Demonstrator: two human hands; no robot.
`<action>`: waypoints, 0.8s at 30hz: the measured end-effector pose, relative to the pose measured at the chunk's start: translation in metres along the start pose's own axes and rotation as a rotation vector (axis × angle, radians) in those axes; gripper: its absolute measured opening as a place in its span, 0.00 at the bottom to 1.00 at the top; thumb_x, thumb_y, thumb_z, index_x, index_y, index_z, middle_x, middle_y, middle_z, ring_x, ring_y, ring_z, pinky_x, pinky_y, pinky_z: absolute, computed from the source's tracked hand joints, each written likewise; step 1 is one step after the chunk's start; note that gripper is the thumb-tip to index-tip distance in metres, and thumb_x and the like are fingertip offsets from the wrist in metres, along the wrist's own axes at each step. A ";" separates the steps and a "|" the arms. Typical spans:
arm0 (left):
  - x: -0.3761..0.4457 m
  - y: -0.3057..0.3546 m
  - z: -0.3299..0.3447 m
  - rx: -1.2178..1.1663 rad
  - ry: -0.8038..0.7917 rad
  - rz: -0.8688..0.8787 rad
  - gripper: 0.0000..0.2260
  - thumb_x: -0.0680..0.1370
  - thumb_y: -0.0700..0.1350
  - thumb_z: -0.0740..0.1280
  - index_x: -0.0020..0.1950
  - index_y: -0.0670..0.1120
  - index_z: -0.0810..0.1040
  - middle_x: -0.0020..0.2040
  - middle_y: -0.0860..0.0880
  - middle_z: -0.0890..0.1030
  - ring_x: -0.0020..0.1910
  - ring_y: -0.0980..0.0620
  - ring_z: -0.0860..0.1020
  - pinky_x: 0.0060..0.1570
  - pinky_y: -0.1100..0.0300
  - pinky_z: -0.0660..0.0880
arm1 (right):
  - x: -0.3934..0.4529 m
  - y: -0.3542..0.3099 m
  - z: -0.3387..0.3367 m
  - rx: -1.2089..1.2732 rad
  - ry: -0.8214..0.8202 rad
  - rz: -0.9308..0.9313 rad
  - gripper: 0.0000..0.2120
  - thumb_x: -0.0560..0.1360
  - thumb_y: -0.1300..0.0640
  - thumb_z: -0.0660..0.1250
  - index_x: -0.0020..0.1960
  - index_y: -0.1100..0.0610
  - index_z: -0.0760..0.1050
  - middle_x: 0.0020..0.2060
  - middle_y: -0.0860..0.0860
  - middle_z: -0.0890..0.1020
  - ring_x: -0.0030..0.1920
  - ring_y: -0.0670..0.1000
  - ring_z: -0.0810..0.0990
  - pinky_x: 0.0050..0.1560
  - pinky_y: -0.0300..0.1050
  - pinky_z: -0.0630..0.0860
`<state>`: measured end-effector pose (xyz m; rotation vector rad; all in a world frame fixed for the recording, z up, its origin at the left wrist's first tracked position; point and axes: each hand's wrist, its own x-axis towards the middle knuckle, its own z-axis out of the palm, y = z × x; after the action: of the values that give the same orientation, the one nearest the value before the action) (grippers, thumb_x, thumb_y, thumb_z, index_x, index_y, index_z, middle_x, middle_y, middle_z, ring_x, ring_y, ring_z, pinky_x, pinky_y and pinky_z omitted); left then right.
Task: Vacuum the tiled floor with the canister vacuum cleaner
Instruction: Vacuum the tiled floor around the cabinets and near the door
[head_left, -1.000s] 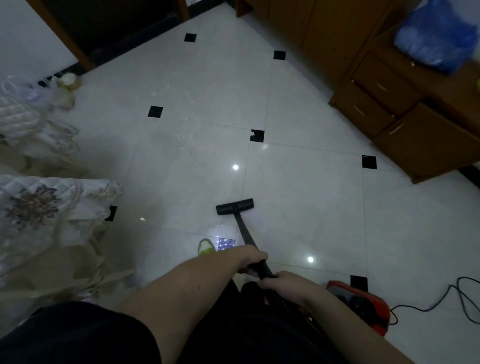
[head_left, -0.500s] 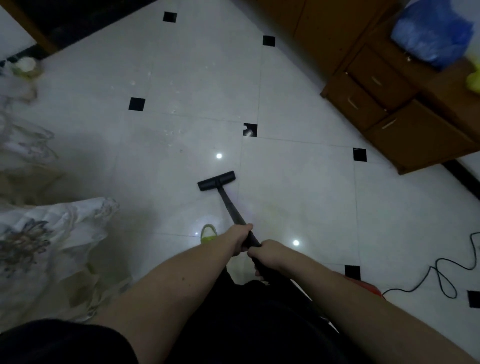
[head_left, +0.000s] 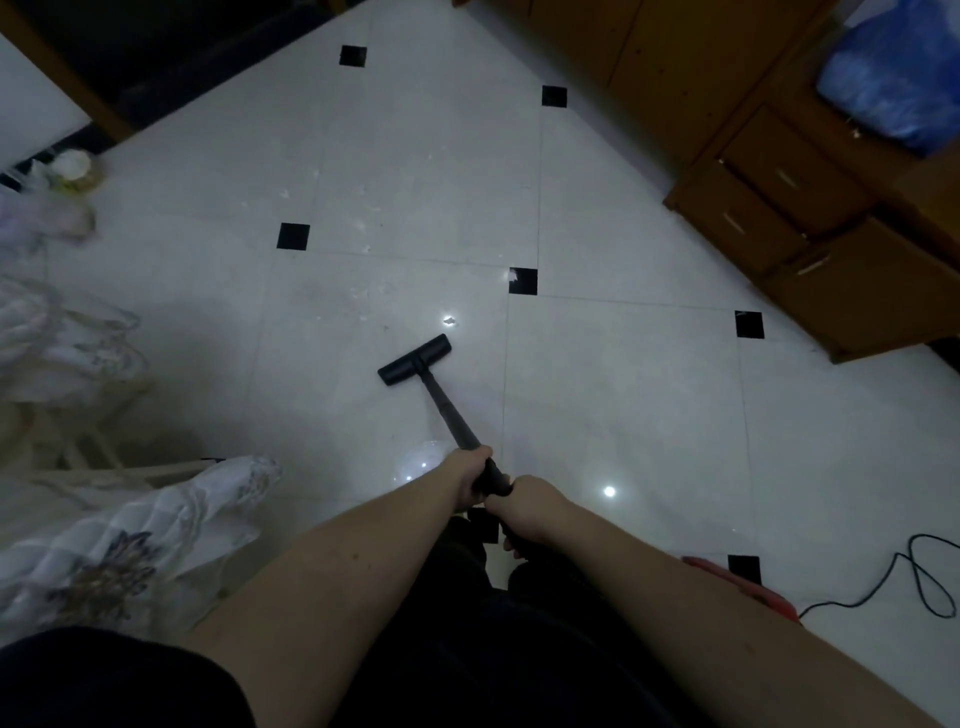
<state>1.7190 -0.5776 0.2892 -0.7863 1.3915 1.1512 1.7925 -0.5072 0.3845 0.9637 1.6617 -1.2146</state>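
A black vacuum wand (head_left: 449, 413) runs from my hands down to its flat black floor head (head_left: 414, 359), which rests on the white tiled floor (head_left: 623, 395). My left hand (head_left: 467, 478) grips the wand higher up the tube. Just behind it my right hand (head_left: 524, 506) holds the wand's handle end. Small white scraps (head_left: 451, 320) lie on the tile just beyond the head, with more scattered farther out. Only a sliver of the red canister (head_left: 748, 590) shows behind my right forearm.
A wooden cabinet with drawers (head_left: 810, 218) lines the right side, a blue bag (head_left: 893, 78) on top. A black power cord (head_left: 914, 582) loops on the floor at lower right. Quilted white bedding (head_left: 119, 540) and pale furniture crowd the left. A dark doorway is at top left.
The floor head has slid forward across the tile toward the scraps and turned slightly. Both arms have stretched out, and the view has tilted so the canister is mostly hidden.
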 end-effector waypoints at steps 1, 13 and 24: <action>0.002 0.000 0.002 -0.017 0.016 0.026 0.11 0.82 0.41 0.61 0.62 0.39 0.67 0.42 0.42 0.74 0.36 0.47 0.75 0.22 0.59 0.75 | 0.001 0.000 -0.002 0.017 0.009 -0.018 0.07 0.75 0.54 0.61 0.41 0.57 0.73 0.28 0.56 0.80 0.31 0.57 0.80 0.38 0.48 0.80; 0.006 -0.013 0.044 0.128 0.203 0.103 0.16 0.79 0.45 0.63 0.64 0.38 0.72 0.52 0.41 0.76 0.49 0.43 0.76 0.45 0.54 0.74 | -0.005 0.039 -0.034 -0.038 0.025 -0.195 0.04 0.74 0.52 0.63 0.45 0.52 0.71 0.34 0.55 0.83 0.31 0.53 0.83 0.37 0.45 0.79; -0.038 -0.028 0.127 0.408 0.209 0.018 0.17 0.81 0.43 0.61 0.66 0.35 0.69 0.43 0.43 0.74 0.37 0.48 0.73 0.16 0.62 0.69 | -0.033 0.101 -0.096 -0.113 -0.044 -0.186 0.06 0.75 0.53 0.59 0.44 0.55 0.71 0.34 0.58 0.84 0.33 0.54 0.82 0.44 0.48 0.79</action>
<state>1.7932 -0.4720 0.3315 -0.6114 1.7398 0.7735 1.8793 -0.3942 0.4001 0.7207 1.7961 -1.2387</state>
